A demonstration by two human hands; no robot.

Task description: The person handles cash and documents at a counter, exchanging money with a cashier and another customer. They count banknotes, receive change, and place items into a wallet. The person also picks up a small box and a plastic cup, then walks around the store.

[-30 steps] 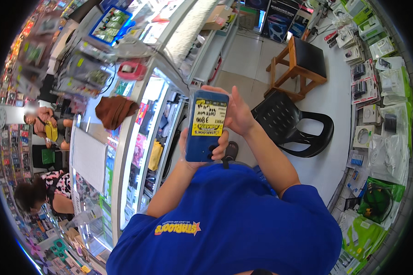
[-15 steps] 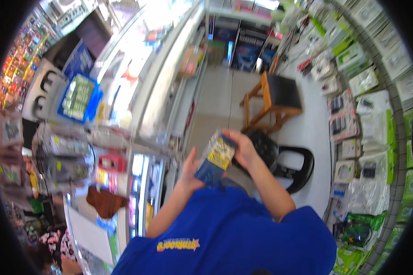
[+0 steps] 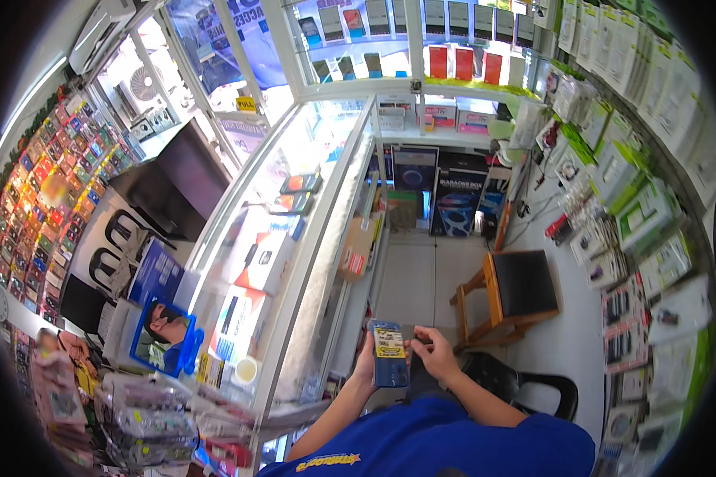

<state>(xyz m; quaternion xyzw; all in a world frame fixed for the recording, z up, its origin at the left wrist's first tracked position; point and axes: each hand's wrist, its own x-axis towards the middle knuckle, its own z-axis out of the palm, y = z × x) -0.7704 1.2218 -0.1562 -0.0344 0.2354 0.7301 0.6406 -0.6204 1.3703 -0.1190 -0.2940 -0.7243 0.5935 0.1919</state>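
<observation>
A flat, phone-shaped dark-blue packet (image 3: 390, 369) with a yellow and white label stands tilted in front of my body. My left hand (image 3: 364, 362) is closed around its left side, with fingers behind it. Just off the packet's right edge is my right hand (image 3: 436, 355), its fingers bent and drawn together near the thumb. Whether anything small sits between those fingertips is too fine to tell.
On my left runs a glass display counter (image 3: 294, 262) with boxes and a blue-framed mirror (image 3: 164, 338). Ahead stands a wooden stool (image 3: 523, 286) with a dark seat; a black chair (image 3: 561, 395) is close on my right. Hanging accessory packets (image 3: 624, 302) line the right wall.
The view has tilted up, showing more of the shop ahead. My right hand has come off the packet's upper end to its right side. The packet has turned more upright in my left hand.
</observation>
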